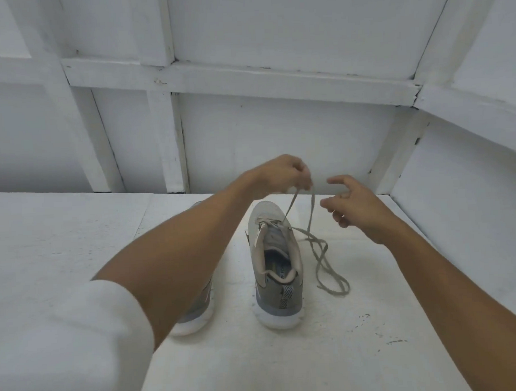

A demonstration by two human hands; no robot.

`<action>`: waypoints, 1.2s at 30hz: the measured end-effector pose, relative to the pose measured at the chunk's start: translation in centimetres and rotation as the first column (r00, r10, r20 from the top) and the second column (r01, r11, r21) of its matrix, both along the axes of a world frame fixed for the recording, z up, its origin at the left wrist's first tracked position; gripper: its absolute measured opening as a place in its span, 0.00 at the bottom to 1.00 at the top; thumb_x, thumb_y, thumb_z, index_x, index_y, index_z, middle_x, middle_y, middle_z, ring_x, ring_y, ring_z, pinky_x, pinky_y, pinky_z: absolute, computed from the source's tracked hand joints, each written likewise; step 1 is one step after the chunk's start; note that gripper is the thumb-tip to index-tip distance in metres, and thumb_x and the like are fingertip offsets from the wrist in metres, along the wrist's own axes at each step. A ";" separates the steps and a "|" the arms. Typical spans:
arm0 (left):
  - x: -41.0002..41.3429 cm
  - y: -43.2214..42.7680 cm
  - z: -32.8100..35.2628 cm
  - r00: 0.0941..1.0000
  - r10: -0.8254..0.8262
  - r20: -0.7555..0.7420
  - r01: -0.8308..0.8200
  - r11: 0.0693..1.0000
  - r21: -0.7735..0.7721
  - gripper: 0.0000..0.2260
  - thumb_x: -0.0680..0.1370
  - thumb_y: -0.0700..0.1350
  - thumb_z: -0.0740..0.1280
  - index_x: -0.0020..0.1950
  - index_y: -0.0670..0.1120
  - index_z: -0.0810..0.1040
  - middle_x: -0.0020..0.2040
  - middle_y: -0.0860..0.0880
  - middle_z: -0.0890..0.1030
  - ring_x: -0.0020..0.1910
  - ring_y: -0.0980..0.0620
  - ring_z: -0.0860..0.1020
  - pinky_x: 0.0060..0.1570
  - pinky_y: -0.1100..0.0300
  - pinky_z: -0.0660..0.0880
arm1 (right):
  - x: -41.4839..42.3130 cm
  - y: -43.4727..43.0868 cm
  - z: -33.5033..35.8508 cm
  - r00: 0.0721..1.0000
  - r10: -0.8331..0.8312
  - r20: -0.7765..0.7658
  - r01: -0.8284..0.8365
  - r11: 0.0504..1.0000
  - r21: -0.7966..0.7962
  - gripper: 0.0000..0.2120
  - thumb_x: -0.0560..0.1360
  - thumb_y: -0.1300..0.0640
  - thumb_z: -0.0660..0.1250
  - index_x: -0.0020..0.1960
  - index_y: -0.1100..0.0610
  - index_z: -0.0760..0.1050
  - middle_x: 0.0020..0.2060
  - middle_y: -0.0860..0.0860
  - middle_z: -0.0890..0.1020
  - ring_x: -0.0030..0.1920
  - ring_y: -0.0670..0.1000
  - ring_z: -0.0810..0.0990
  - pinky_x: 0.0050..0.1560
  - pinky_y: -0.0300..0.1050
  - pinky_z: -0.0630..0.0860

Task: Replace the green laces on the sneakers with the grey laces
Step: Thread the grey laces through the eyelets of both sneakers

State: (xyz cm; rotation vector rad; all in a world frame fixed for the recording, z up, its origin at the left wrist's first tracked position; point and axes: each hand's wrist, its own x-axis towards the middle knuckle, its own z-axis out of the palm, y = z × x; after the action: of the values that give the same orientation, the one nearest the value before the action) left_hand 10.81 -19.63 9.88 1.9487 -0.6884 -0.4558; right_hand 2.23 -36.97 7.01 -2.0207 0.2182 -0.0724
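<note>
Best to keep the grey lace (321, 251) taut and even over the sneaker (275, 253), and take one strand in each hand before pulling the slack through. The left hand (282, 173) pinches both rising strands above the toe. The right hand (351, 203) hovers just beside them with its fingers loosely spread, holding nothing. The rest of the lace trails on the surface (75, 233), right of the shoe.

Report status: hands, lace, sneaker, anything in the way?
Left hand pinches lace above the sneaker. Right hand open, holding nothing. Lace slack looped on table beside sneaker. Left forearm hides most of second sneaker.
</note>
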 end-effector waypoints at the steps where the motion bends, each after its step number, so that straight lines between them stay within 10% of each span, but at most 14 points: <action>1: -0.3 0.2 0.9 1.000 -0.013 -0.006 0.013 0.999 -0.036 0.06 0.77 0.38 0.65 0.44 0.48 0.73 0.43 0.49 0.80 0.46 0.52 0.76 0.46 0.57 0.68 | 0.4 0.2 0.2 0.998 0.031 -0.048 -0.033 0.999 -0.035 0.18 0.75 0.57 0.70 0.62 0.47 0.70 0.37 0.54 0.78 0.32 0.50 0.74 0.33 0.44 0.71; 10: -3.0 2.3 5.5 0.994 -0.088 0.067 0.100 0.975 -0.199 0.06 0.76 0.40 0.68 0.51 0.48 0.75 0.44 0.51 0.83 0.47 0.54 0.80 0.49 0.56 0.70 | 3.9 1.2 1.7 0.962 0.115 -0.247 -0.164 0.968 -0.188 0.09 0.79 0.56 0.64 0.49 0.60 0.80 0.37 0.52 0.83 0.31 0.48 0.77 0.33 0.39 0.69; 18: -7.3 4.0 3.4 0.976 -0.191 0.103 0.199 0.977 -0.077 0.07 0.76 0.36 0.69 0.53 0.41 0.78 0.46 0.45 0.85 0.49 0.49 0.83 0.60 0.53 0.75 | 6.0 -0.4 3.3 0.972 0.060 -0.229 -0.022 0.986 0.167 0.11 0.75 0.73 0.58 0.51 0.66 0.77 0.43 0.59 0.82 0.45 0.56 0.82 0.49 0.48 0.81; 23: -9.8 3.4 1.3 0.970 -0.185 0.157 0.178 0.982 0.063 0.05 0.76 0.41 0.70 0.51 0.45 0.79 0.44 0.53 0.86 0.43 0.57 0.82 0.54 0.57 0.77 | 6.8 -0.3 4.7 0.982 -0.130 -0.136 0.179 0.873 0.454 0.05 0.79 0.66 0.60 0.46 0.65 0.73 0.38 0.59 0.78 0.35 0.52 0.79 0.30 0.39 0.79; 30: -10.3 2.7 0.1 0.953 -0.204 0.225 0.164 0.969 0.185 0.07 0.77 0.45 0.70 0.54 0.49 0.80 0.50 0.55 0.85 0.51 0.61 0.81 0.55 0.65 0.75 | 7.7 -0.4 5.4 0.984 -0.165 -0.068 0.178 0.940 0.292 0.06 0.81 0.60 0.60 0.55 0.59 0.74 0.45 0.52 0.82 0.28 0.45 0.67 0.20 0.34 0.61; 36: -4.5 5.9 -1.1 0.928 0.184 0.323 -0.275 0.924 0.265 0.08 0.78 0.44 0.66 0.54 0.48 0.82 0.53 0.51 0.83 0.52 0.52 0.79 0.51 0.63 0.72 | 7.4 0.8 4.8 0.999 0.005 -0.033 0.005 0.954 0.301 0.08 0.80 0.62 0.61 0.53 0.61 0.79 0.41 0.53 0.84 0.32 0.47 0.75 0.29 0.36 0.71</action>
State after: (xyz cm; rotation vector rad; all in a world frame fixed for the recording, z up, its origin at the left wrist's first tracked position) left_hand 6.29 -13.77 8.82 2.3919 -0.5837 -0.1284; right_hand 9.65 -36.21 11.85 -1.7179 0.2356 -0.0047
